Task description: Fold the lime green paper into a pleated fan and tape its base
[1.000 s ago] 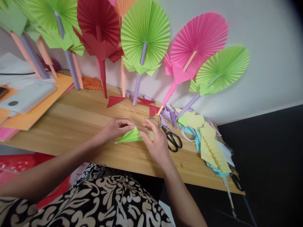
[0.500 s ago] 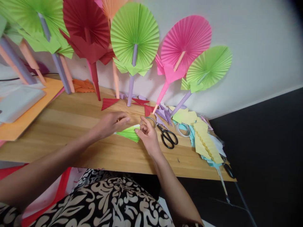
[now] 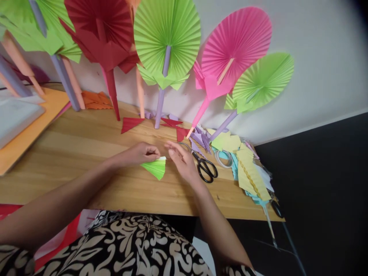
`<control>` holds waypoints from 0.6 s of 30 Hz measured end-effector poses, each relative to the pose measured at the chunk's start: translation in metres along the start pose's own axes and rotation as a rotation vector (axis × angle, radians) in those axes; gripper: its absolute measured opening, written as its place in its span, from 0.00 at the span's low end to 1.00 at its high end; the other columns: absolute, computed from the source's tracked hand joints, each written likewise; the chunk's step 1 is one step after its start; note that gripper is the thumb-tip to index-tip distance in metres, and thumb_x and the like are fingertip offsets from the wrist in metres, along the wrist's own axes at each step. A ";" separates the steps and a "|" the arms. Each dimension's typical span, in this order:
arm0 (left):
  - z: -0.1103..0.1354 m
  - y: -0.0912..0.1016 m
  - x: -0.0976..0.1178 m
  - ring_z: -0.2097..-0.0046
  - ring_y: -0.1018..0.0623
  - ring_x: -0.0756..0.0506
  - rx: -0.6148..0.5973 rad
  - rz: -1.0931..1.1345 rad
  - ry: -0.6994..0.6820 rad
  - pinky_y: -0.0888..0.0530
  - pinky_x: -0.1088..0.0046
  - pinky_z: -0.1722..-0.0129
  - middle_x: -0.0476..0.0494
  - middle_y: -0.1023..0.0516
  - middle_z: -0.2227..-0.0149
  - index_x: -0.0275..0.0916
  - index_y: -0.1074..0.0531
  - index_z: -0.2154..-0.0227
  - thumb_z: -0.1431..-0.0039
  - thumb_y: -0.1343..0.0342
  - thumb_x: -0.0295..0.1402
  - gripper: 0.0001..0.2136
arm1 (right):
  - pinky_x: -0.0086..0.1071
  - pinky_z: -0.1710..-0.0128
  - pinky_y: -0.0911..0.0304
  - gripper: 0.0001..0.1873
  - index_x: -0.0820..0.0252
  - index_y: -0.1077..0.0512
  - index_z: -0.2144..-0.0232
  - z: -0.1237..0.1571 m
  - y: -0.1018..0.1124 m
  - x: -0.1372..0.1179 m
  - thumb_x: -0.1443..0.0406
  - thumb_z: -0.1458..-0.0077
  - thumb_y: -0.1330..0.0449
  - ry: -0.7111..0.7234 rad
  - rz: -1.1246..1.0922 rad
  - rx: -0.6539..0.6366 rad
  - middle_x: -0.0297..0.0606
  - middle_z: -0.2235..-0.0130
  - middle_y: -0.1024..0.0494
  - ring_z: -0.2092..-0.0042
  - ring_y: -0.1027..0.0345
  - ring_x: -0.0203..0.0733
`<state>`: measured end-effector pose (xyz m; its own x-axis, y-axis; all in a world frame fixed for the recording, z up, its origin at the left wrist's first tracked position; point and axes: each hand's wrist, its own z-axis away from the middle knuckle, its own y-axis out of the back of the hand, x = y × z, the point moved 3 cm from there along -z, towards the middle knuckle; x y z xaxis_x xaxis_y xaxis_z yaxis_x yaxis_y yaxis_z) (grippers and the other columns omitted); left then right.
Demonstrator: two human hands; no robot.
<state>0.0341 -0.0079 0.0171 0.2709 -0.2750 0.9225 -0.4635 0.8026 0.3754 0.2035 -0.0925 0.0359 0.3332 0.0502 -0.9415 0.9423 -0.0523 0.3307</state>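
A small fan of pleated green paper hangs at my left hand, whose fingers are closed on its upper edge. A white strip shows along that edge, by the fingertips. My right hand is held just right of the paper, apart from it, with its fingers stretched out and nothing in them. Beside the right hand lie black-handled scissors. A tape roll is partly hidden behind that hand's fingers.
Finished-looking paper fans, such as a green one and a pink one, lean on the wall. A second tape roll, yellow paper and purple scraps lie right. Red scraps lie behind my hands; orange sheets lie left.
My right hand has let go of the green paper and its fingers have straightened. My left hand has moved to the paper's upper edge and closed on it. The view has shifted slightly.
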 end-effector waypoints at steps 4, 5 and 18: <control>0.001 0.003 -0.007 0.74 0.34 0.53 0.005 0.022 0.013 0.40 0.79 0.74 0.52 0.30 0.76 0.36 0.25 0.72 0.42 0.46 0.42 0.14 | 0.30 0.65 0.33 0.21 0.54 0.25 0.48 -0.011 -0.006 0.005 0.54 0.41 0.40 -0.044 0.026 -0.267 0.35 0.62 0.19 0.63 0.27 0.38; 0.001 0.004 -0.009 0.74 0.34 0.52 0.020 0.022 0.014 0.40 0.79 0.74 0.52 0.29 0.76 0.36 0.25 0.72 0.43 0.46 0.41 0.13 | 0.28 0.68 0.35 0.19 0.56 0.23 0.52 -0.013 -0.004 0.007 0.55 0.42 0.39 -0.051 0.063 -0.287 0.33 0.66 0.20 0.67 0.29 0.36; -0.002 -0.002 -0.016 0.73 0.30 0.53 0.022 -0.111 -0.035 0.38 0.81 0.72 0.52 0.24 0.75 0.36 0.24 0.72 0.45 0.48 0.35 0.10 | 0.33 0.63 0.35 0.12 0.54 0.21 0.57 -0.006 0.025 0.020 0.60 0.38 0.43 0.160 0.462 0.018 0.39 0.57 0.19 0.59 0.27 0.41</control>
<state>0.0328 -0.0041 0.0011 0.2922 -0.3806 0.8774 -0.4510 0.7541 0.4773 0.2336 -0.0868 0.0256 0.7187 0.1701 -0.6742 0.6943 -0.1229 0.7092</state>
